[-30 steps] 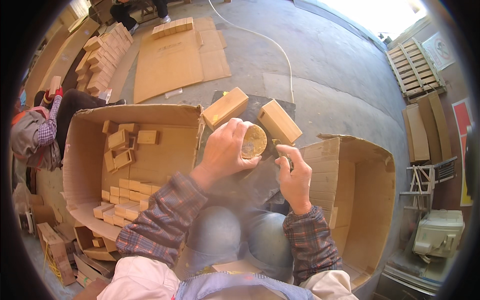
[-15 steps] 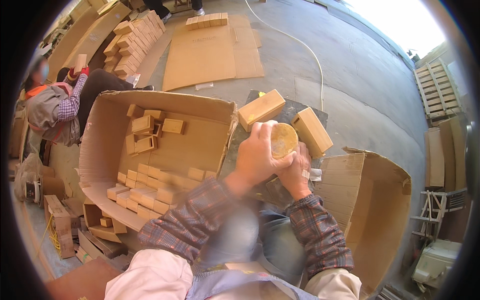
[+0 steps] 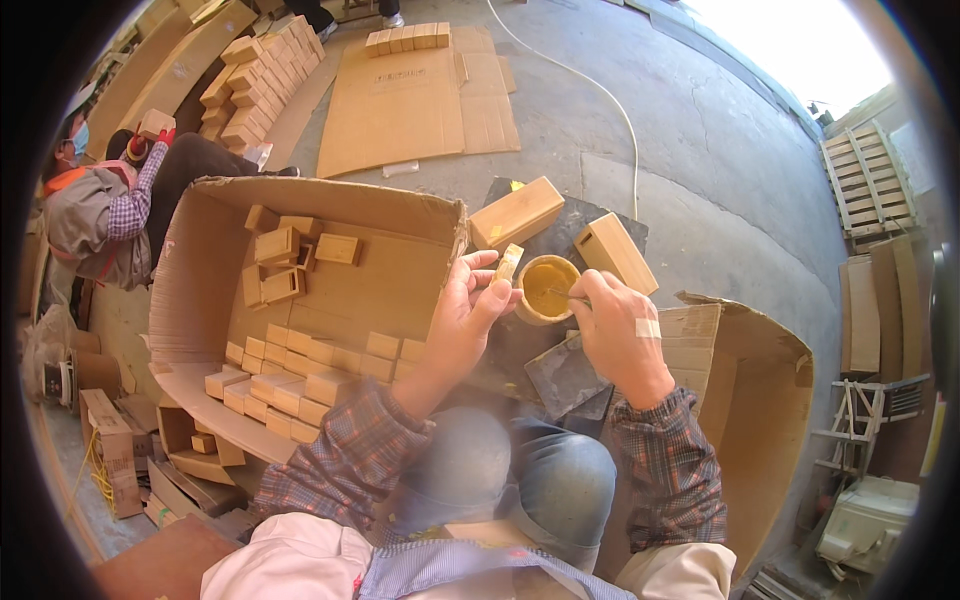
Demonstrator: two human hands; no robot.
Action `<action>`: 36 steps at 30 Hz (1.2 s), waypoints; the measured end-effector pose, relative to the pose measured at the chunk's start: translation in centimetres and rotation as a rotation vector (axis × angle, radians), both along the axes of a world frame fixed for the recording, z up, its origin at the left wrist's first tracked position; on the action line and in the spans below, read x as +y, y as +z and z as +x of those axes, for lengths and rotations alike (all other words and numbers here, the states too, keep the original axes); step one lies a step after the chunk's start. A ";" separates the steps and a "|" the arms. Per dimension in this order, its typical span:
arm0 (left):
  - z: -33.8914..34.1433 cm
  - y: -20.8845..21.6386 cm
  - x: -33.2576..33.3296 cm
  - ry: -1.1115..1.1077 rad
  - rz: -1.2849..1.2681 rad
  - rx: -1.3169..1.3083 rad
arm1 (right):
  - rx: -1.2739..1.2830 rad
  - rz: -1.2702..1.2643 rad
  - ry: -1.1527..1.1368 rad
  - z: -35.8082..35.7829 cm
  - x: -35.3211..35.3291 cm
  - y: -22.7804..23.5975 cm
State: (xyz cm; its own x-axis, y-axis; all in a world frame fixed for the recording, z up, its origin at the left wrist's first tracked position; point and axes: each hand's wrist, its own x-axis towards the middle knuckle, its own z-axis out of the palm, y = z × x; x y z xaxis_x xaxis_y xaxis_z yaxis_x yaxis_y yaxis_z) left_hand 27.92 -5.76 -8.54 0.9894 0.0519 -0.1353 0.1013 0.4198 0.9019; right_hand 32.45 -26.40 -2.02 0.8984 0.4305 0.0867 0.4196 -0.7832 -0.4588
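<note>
A round pot [image 3: 541,317] of yellow-brown paste stands uncovered on a dark work surface [image 3: 490,345] in front of my knees. Between the thumb and fingers of my left hand [image 3: 462,318] is its round lid [image 3: 508,264], tilted nearly edge-on beside the pot. My right hand [image 3: 625,340] pinches a thin stick-like tool [image 3: 563,293] whose tip reaches into the paste; its exact kind is hidden by my fingers. Just beyond the pot lie two long wooden boxes [image 3: 517,213], the right one [image 3: 615,253] showing a slot at its end. Close to my right wrist sits a dark flat slab [image 3: 562,372].
To the left, a large carton [image 3: 205,380] holds several small wooden boxes [image 3: 280,385]. Another open carton [image 3: 755,400] stands right. A co-worker [image 3: 105,220] sits far left, holding a wooden piece. Stacked boxes [image 3: 265,85], flat cardboard [image 3: 400,110] and a hose [image 3: 600,85] lie beyond.
The lid has come off the pot and is now in my left hand, which moved left. My right hand has shifted up and right and now pinches a thin tool in the paste.
</note>
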 end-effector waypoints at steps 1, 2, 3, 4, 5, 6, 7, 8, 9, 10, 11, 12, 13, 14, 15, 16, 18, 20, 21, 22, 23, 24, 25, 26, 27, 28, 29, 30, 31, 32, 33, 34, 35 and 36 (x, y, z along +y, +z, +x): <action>0.0 0.1 0.1 -0.005 -0.008 0.007 | -0.025 -0.051 0.018 0.5 0.4 -0.3; 0.0 0.2 0.1 -0.006 -0.015 0.017 | -0.059 -0.094 0.048 0.9 0.8 -0.7; 0.0 0.3 0.1 -0.011 -0.019 0.017 | -0.085 -0.134 0.053 1.3 1.1 -1.1; -0.1 0.3 0.1 -0.011 -0.022 0.021 | -0.118 -0.167 0.071 1.7 1.4 -1.6; -0.1 0.3 0.1 -0.011 -0.026 0.025 | -0.151 -0.204 0.086 1.9 1.7 -2.1; -0.2 0.3 0.1 -0.010 -0.032 0.024 | -0.155 -0.224 0.081 2.0 1.9 -2.6; -0.3 0.3 0.0 -0.009 -0.038 0.023 | -0.159 -0.249 0.074 2.1 2.1 -3.0; -0.3 0.3 0.0 -0.008 -0.043 0.019 | -0.164 -0.273 0.066 2.2 2.2 -3.3; -0.3 0.3 0.0 -0.011 -0.002 0.010 | -0.155 -0.258 0.069 2.2 2.3 -3.4; -0.3 0.2 0.0 -0.014 0.039 0.000 | -0.145 -0.243 0.072 2.2 2.3 -3.5; -0.2 0.2 -0.1 -0.018 0.080 -0.011 | -0.130 -0.234 0.076 2.2 2.2 -3.4; -0.2 0.2 -0.1 -0.020 0.075 -0.009 | -0.100 -0.212 0.038 2.1 2.2 -3.3; -0.3 0.3 0.0 -0.021 0.069 -0.007 | -0.065 -0.195 0.003 2.0 2.1 -3.2; -0.3 0.3 0.0 -0.022 0.063 -0.004 | -0.030 -0.178 -0.032 2.0 2.0 -3.0; -0.3 0.3 0.0 -0.019 0.061 -0.002 | -0.023 -0.173 -0.021 2.0 2.0 -2.8; -0.3 0.3 0.0 -0.017 0.059 0.000 | -0.016 -0.167 -0.012 1.9 2.0 -2.6; -0.4 0.4 -0.1 -0.020 0.055 0.003 | -0.007 -0.148 -0.015 1.9 2.0 -2.3; -0.4 0.4 -0.1 -0.022 0.048 0.006 | -0.013 -0.133 -0.056 2.0 2.1 -2.1; -0.4 0.3 0.0 -0.020 0.049 0.004 | -0.026 -0.138 -0.008 2.0 2.1 -2.1; -0.4 0.3 0.0 -0.021 0.049 0.003 | -0.047 -0.152 0.014 2.0 2.1 -2.1; -0.4 0.3 0.0 -0.025 0.047 0.004 | -0.054 -0.159 0.057 2.0 2.1 -2.1; -0.3 0.3 0.0 -0.028 0.046 0.004 | -0.066 -0.172 0.018 2.0 2.2 -2.2; -0.4 0.2 0.0 -0.029 0.045 0.007 | -0.063 -0.176 0.005 1.9 2.1 -2.3; -0.4 0.2 0.0 -0.029 0.043 0.015 | -0.056 -0.180 -0.007 1.8 2.2 -2.4; -0.4 0.2 -0.1 -0.021 0.044 0.013 | -0.109 -0.185 -0.038 1.8 2.2 -2.6; -0.4 0.2 -0.1 -0.016 0.044 0.010 | -0.103 -0.201 -0.020 1.7 2.3 -2.7; -0.4 0.2 -0.1 -0.014 0.043 0.008 | -0.123 -0.212 -0.007 1.7 2.4 -2.8; -0.4 0.2 -0.2 -0.014 0.040 0.009 | -0.151 -0.234 -0.015 1.6 2.5 -2.9; -0.3 0.2 -0.2 -0.010 0.037 0.009 | -0.137 -0.209 0.004 1.6 2.5 -3.0; -0.3 0.2 -0.2 -0.009 0.031 0.007 | -0.130 -0.193 0.007 1.6 2.5 -3.0; -0.3 0.3 -0.1 -0.008 0.038 0.013 | -0.095 -0.180 0.032 1.6 2.4 -2.9; -0.3 0.3 -0.1 -0.014 0.042 0.018 | -0.074 -0.157 -0.008 1.6 2.3 -2.8; -0.3 0.3 -0.1 -0.022 0.045 0.024 | -0.026 -0.140 -0.030 1.6 1.9 -2.6; -0.3 0.3 0.0 -0.017 0.047 0.021 | 0.012 -0.107 -0.038 1.7 1.7 -2.4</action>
State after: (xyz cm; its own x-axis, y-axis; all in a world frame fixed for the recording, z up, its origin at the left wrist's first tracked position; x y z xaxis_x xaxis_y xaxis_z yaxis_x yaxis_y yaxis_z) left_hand 27.61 -5.80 -8.22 0.9872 0.0416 -0.1539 0.1273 0.3747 0.9184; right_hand 34.15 -24.74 -4.40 0.9151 0.4020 0.0310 0.3832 -0.8434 -0.3766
